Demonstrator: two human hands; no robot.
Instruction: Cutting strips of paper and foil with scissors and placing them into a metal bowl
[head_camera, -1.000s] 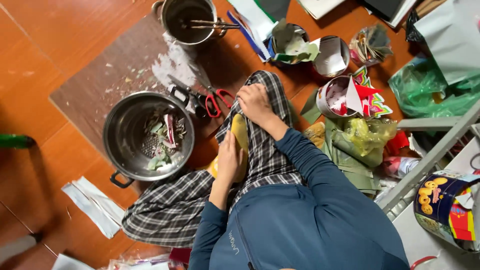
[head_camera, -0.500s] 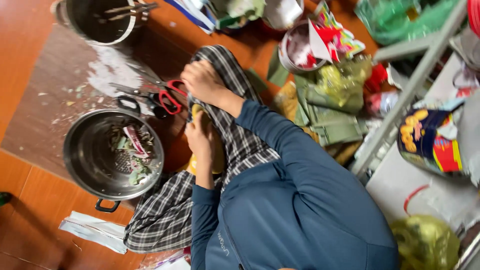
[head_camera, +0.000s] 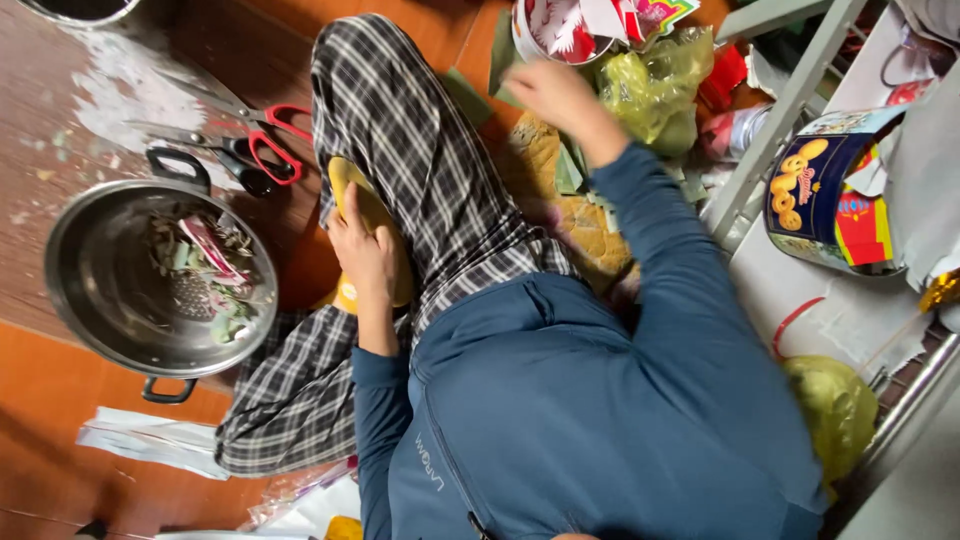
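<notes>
Yellow fruit (head_camera: 368, 205), oval and smooth, lies in the person's lap against the checked trousers (head_camera: 420, 160). Left hand (head_camera: 362, 262) is laid over the fruit's near end, fingers curled round it in a firm hold. Just beyond that hand's fingertips, on the floor, lie red-handled scissors (head_camera: 262, 140); a second dark-handled pair lies beside them. To the outer side of the left hand stands a steel pot (head_camera: 100, 290) with green scraps and peelings inside. Right hand (head_camera: 560, 95) is raised well away from the fruit, blurred; cannot tell how far it is open or whether it holds anything. Just past it sit a yellow plastic bag (head_camera: 655, 85) and a bowl of torn wrappers (head_camera: 570, 25). A round tin (head_camera: 815, 190) stands further off on that side.
</notes>
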